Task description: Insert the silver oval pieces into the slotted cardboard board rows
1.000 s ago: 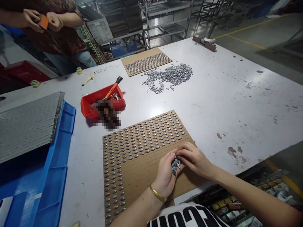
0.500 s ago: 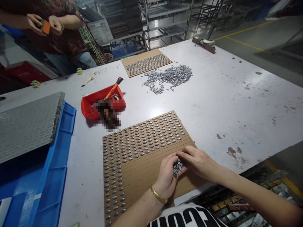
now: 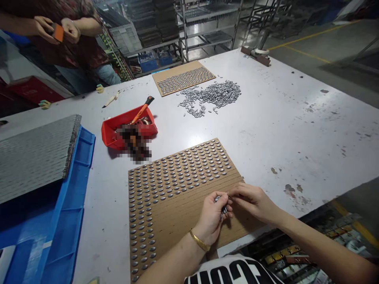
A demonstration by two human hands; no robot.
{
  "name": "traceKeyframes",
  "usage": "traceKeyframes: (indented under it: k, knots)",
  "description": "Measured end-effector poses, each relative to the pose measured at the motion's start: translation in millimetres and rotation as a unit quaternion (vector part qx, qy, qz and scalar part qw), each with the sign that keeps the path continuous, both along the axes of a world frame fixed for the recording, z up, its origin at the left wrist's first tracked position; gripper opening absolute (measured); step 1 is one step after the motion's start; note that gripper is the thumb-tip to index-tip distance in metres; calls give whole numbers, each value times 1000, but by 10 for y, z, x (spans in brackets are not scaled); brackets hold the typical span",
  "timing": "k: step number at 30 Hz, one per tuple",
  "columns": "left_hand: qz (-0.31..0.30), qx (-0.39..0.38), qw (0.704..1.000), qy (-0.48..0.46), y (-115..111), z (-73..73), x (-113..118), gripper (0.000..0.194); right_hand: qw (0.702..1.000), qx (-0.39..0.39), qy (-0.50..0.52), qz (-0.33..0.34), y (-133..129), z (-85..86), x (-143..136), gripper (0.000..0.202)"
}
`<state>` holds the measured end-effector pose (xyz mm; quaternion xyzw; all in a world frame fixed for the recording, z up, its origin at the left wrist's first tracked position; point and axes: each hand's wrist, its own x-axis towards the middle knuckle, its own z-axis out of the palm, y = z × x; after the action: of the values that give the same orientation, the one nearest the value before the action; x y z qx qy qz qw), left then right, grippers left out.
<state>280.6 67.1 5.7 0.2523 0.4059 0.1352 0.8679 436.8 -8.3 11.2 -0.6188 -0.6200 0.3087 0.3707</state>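
1. At the near side of the white table (image 3: 281,130), a cardboard sheet (image 3: 177,221) lies flat; small pointed metal pieces (image 3: 186,171) stand in rows across its far part and in three columns down its left edge. The near right part of its surface is bare.
2. Over that bare part, the left hand (image 3: 211,217) is curled, fingers folded around a handful of metal pieces (image 3: 224,210), partly visible between thumb and fingers. A gold bracelet (image 3: 199,240) circles the wrist.
3. Just right of it, the right hand (image 3: 254,200) is bent, with thumb and fingertips drawn together at the left hand's fingertips. Whether they pinch a piece cannot be told.
4. At the far side, a loose pile of metal pieces (image 3: 222,94) lies on the table, near a second cardboard sheet (image 3: 174,72) that also bears rows of pieces.
5. On the left, a red bin (image 3: 107,136) holds an orange-handled tool (image 3: 141,111), leaning on its far rim; a blurred patch hides part of the bin.
6. Farther left, a stack of grey sheets (image 3: 38,150) rests on a blue crate (image 3: 74,205).
7. At the far left, a co-worker (image 3: 59,53) holds an orange-sided object (image 3: 58,33) in both hands.
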Motion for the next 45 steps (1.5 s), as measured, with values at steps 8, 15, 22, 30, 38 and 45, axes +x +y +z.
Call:
traceKeyframes:
  k: [8, 15, 22, 30, 38, 45]
  knots:
    - [56, -44, 997, 27, 29, 96, 21, 27, 985, 64, -157, -32, 203, -229, 543, 18]
    - [47, -31, 998, 16, -39, 101, -26, 16, 951, 86, -295, 41, 377, -394, 741, 28]
    - [24, -23, 999, 7, -36, 64, -51, 21, 940, 111, -315, 72, 437, -339, 771, 30]
    - [38, -31, 999, 19, -22, -19, -94, 30, 934, 111, -331, 75, 453, -340, 780, 30]
    - [71, -30, 997, 16, 27, 68, -259, 23, 982, 80, -164, -39, 348, -215, 826, 23]
    - [96, -3, 995, 15, 52, 151, -497, 21, 988, 89, -64, -110, 144, -86, 252, 18]
